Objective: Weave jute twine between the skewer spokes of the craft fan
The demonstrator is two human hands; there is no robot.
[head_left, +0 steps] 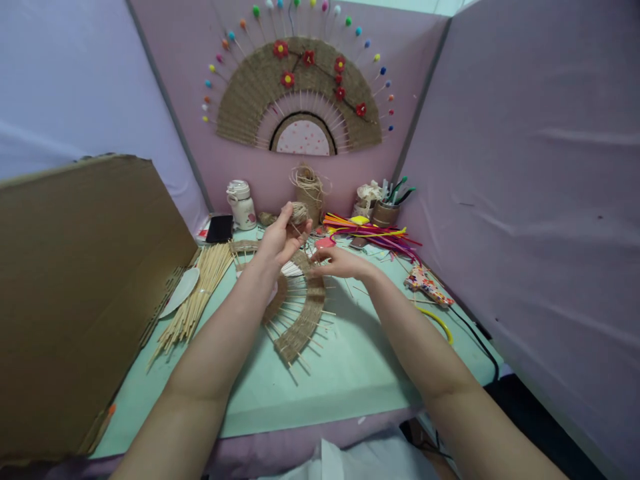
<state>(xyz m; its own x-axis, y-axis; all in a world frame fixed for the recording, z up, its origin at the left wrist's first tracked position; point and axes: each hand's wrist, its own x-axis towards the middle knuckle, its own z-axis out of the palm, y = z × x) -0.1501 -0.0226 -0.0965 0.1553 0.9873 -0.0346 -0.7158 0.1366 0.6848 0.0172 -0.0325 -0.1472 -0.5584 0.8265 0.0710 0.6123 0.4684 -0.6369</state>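
Note:
A small ball of jute twine (pixel 299 213) is gripped in the raised fingers of my left hand (pixel 284 239), above the far part of a half-round fan. This woven fan (pixel 306 313) lies on the table, with thin sticks spreading from a small inner arch through a wide twine band. My right hand (pixel 340 262) is at the outer edge of the band, fingers bent and closed on it near the stick tips. Its fingertips partly hide the weave there. My left forearm covers part of the fan's left side.
A bundle of sticks (pixel 193 300) and a cardboard sheet (pixel 75 300) stand left. Behind are a phone (pixel 220 229), a white bottle (pixel 242 205), a twine spool (pixel 309 193), pipe cleaners (pixel 370 230) and a pen cup (pixel 386 213). A corded glue gun (pixel 427 285) lies right; a finished fan (pixel 240 100) hangs behind.

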